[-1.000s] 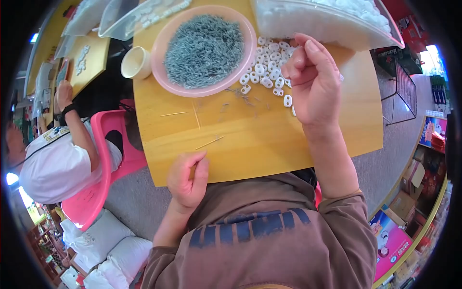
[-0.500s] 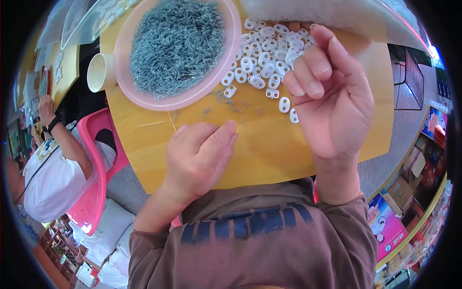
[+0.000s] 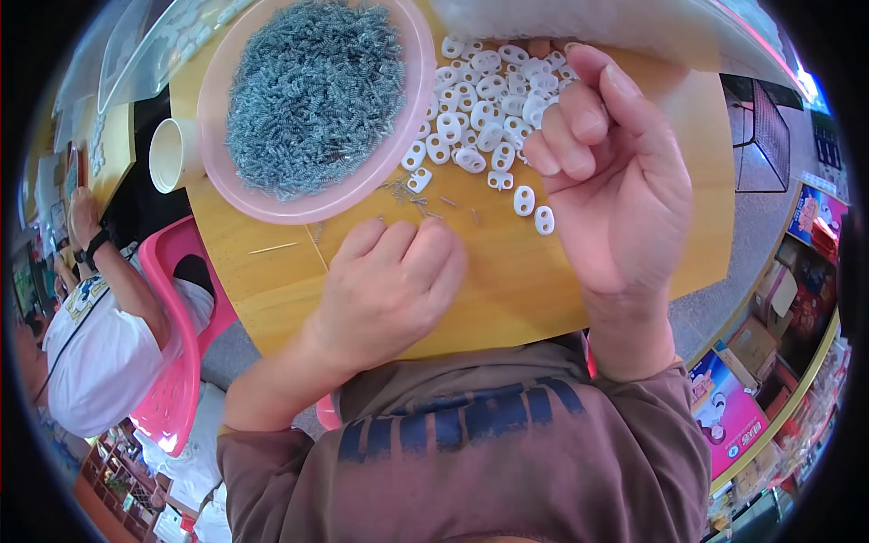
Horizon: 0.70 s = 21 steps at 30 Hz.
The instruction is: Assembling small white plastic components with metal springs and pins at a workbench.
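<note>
My left hand [image 3: 391, 282] hovers over the near part of the wooden table, back upward, with fingers curled into a fist. Whatever it may hold is hidden. My right hand [image 3: 625, 195] is raised at the right, palm toward me, fingers bent and thumb pressed near the index finger. Anything in that pinch is too small to make out. Beside it lies a pile of white plastic two-hole pieces [image 3: 490, 136], a couple of them apart near my palm. A pink round basin [image 3: 217, 172] heaped with small metal springs [image 3: 312, 100] stands to the left. Some loose springs [image 3: 421, 201] lie between basin and left hand.
A cream cup [image 3: 174, 156] lies against the basin's left side. Thin sticks [image 3: 273, 248] rest on the table [image 3: 507, 308]. A clear plastic bag or bin [image 3: 615, 32] covers the far edge. At left, another person [image 3: 109, 335] sits on a pink chair [image 3: 186, 362].
My left hand has turned so its knuckles face up and its thumb is hidden, and it has shifted slightly right. My right hand keeps nearly the same pose. The whole view has shifted a little.
</note>
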Tool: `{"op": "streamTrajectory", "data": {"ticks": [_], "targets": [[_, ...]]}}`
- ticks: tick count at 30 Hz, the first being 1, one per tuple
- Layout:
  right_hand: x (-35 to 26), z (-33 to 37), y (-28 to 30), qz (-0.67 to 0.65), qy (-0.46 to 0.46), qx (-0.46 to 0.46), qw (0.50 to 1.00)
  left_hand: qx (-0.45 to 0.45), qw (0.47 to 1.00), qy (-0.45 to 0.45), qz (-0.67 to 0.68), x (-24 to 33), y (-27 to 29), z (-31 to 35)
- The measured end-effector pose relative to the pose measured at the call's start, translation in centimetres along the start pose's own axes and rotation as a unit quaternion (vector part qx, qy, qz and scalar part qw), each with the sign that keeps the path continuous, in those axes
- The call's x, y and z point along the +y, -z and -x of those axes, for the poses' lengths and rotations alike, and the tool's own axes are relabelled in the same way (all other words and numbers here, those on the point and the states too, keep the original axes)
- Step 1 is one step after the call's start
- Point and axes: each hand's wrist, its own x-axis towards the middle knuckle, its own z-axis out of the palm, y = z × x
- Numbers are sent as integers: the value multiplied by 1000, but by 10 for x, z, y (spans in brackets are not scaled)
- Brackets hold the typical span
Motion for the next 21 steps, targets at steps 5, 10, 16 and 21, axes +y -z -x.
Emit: {"op": "streamTrajectory", "data": {"ticks": [5, 10, 16, 21], "targets": [[1, 1, -2, 137, 29, -19, 990, 40, 998, 18, 44, -6, -13, -4], [4, 9, -9, 241, 71, -96, 963, 164, 945, 142, 244, -3, 8, -4], [6, 19, -11, 289, -12, -168, 943, 288, 880, 200, 319, -4, 33, -15], [10, 20, -16, 235, -86, -177, 952, 314, 927, 119, 166, -9, 27, -16]]}}
